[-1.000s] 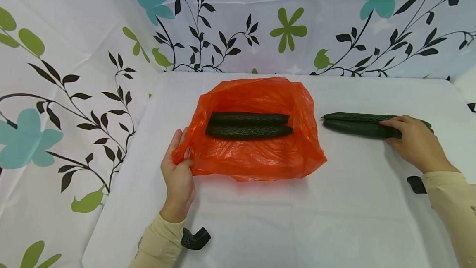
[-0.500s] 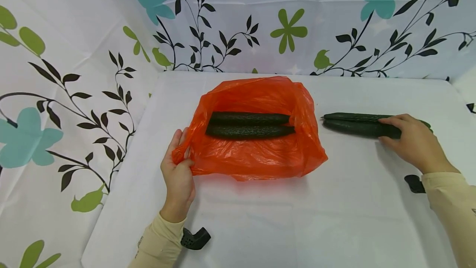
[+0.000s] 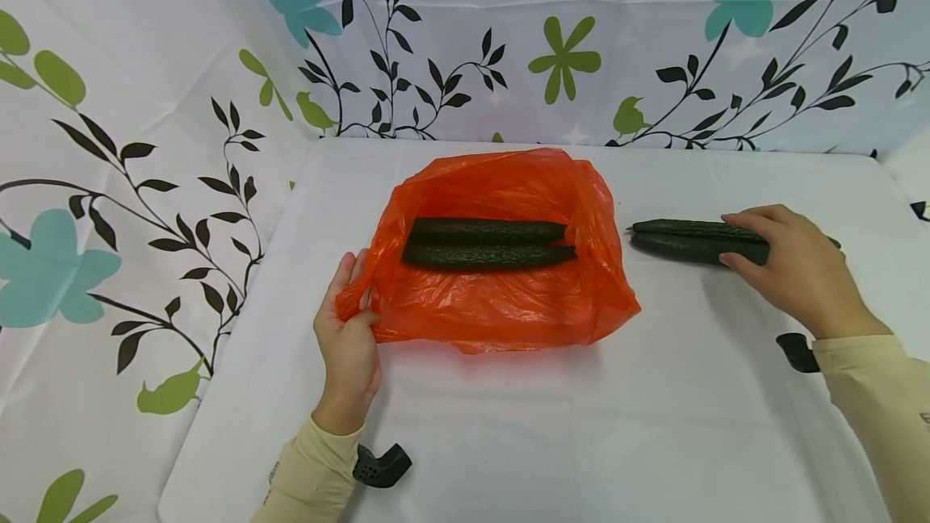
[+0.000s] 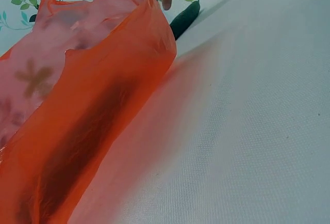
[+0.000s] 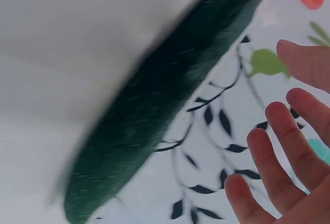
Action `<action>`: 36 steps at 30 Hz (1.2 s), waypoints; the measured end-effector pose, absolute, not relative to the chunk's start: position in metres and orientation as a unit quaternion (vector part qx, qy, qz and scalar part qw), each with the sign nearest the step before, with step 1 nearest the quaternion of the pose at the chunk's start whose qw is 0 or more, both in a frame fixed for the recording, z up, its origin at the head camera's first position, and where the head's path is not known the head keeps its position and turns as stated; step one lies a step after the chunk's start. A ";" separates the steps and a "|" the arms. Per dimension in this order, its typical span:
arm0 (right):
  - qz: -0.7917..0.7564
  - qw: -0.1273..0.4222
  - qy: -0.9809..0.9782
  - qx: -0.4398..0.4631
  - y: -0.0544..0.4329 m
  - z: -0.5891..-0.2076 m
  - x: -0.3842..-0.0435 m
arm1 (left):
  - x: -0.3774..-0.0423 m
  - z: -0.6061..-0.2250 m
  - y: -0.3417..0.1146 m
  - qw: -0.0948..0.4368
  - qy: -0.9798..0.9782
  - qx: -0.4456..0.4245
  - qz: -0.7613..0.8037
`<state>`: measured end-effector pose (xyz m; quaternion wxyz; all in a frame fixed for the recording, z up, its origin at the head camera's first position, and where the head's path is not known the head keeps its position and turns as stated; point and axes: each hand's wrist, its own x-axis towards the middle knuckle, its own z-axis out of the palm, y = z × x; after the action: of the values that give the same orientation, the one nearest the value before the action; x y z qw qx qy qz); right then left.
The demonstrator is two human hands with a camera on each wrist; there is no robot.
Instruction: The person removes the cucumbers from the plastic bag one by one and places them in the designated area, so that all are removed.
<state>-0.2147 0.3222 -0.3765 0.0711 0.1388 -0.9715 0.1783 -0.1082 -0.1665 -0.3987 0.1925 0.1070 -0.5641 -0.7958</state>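
Observation:
An orange plastic bag (image 3: 479,313) lies with its mouth spread toward me, two dark green cucumbers (image 3: 487,257) side by side inside. My left hand (image 3: 349,345) pinches the bag's left edge between thumb and fingers. In the left wrist view, a dark long shape shows through the bag's wall (image 4: 98,126). Right of the bag, two more cucumbers (image 3: 672,247) lie together on the table. Over their right part is my right hand (image 3: 799,273), its thumb and forefinger apart. The right wrist view shows its fingers (image 5: 281,167) spread and clear of a cucumber (image 5: 160,84).
A white-covered table (image 3: 581,442) bears everything. Behind it and to the left hangs a white cloth (image 3: 450,6) printed with leaves and flowers. Black wrist devices (image 3: 381,466) show beside both sleeves.
My right hand has slid a little left and away from me along the cucumbers on the table, which lie where they were. The left hand and bag have stayed nearly still.

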 end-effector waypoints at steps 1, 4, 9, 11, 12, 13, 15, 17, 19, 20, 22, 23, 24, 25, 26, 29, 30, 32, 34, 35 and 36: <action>0.178 0.078 -0.970 0.144 0.319 -0.374 -0.214 | -0.108 -0.399 -0.167 0.192 -0.565 0.107 -0.795; 0.175 0.099 -0.967 0.159 0.308 -0.365 -0.211 | -0.108 -0.399 -0.167 0.192 -0.566 0.107 -0.795; 0.173 0.140 -0.958 0.180 0.286 -0.344 -0.204 | -0.108 -0.398 -0.166 0.190 -0.567 0.106 -0.795; 0.180 0.149 -0.955 0.184 0.276 -0.334 -0.200 | -0.109 -0.398 -0.166 0.190 -0.567 0.106 -0.794; 0.187 0.155 -0.952 0.187 0.271 -0.330 -0.198 | -0.109 -0.398 -0.165 0.189 -0.567 0.107 -0.794; 0.194 0.160 -0.949 0.192 0.265 -0.325 -0.196 | -0.109 -0.398 -0.165 0.189 -0.567 0.107 -0.794; 0.210 0.176 -0.939 0.210 0.254 -0.315 -0.192 | -0.109 -0.398 -0.165 0.190 -0.566 0.108 -0.795; 0.226 0.190 -0.926 0.234 0.242 -0.307 -0.189 | -0.109 -0.398 -0.164 0.190 -0.565 0.108 -0.796; 0.240 0.198 -0.915 0.258 0.228 -0.300 -0.186 | -0.110 -0.398 -0.164 0.191 -0.564 0.107 -0.796; 0.246 0.199 -0.909 0.271 0.222 -0.297 -0.184 | -0.109 -0.398 -0.164 0.191 -0.565 0.106 -0.796; 0.254 0.198 -0.899 0.298 0.208 -0.291 -0.182 | -0.109 -0.398 -0.164 0.191 -0.565 0.105 -0.796; 0.256 0.199 -0.893 0.313 0.200 -0.289 -0.181 | -0.109 -0.398 -0.163 0.191 -0.566 0.105 -0.795; 0.256 0.201 -0.886 0.329 0.193 -0.287 -0.181 | -0.109 -0.398 -0.163 0.191 -0.566 0.106 -0.795; 0.256 0.205 -0.879 0.346 0.186 -0.286 -0.180 | -0.109 -0.398 -0.163 0.191 -0.566 0.106 -0.795; 0.257 0.209 -0.871 0.364 0.178 -0.284 -0.180 | -0.109 -0.398 -0.163 0.191 -0.566 0.106 -0.795; 0.258 0.217 -0.850 0.405 0.157 -0.281 -0.178 | -0.109 -0.397 -0.163 0.189 -0.566 0.107 -0.795; 0.262 0.216 -0.844 0.416 0.150 -0.280 -0.177 | -0.109 -0.397 -0.163 0.189 -0.566 0.108 -0.796; 0.270 0.211 -0.833 0.435 0.139 -0.279 -0.175 | -0.109 -0.397 -0.163 0.189 -0.566 0.108 -0.795; 0.279 0.196 -0.827 0.448 0.128 -0.278 -0.173 | -0.110 -0.397 -0.162 0.188 -0.566 0.109 -0.795; 0.286 0.184 -0.824 0.453 0.123 -0.278 -0.172 | -0.110 -0.397 -0.162 0.188 -0.566 0.109 -0.795; 0.292 0.170 -0.823 0.456 0.119 -0.278 -0.171 | -0.110 -0.396 -0.162 0.188 -0.566 0.110 -0.795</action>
<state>-0.1711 0.1190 -0.2781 0.1695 0.4559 -0.8234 0.2923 -0.1097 -0.1621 -0.3964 0.1884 0.1096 -0.5664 -0.7948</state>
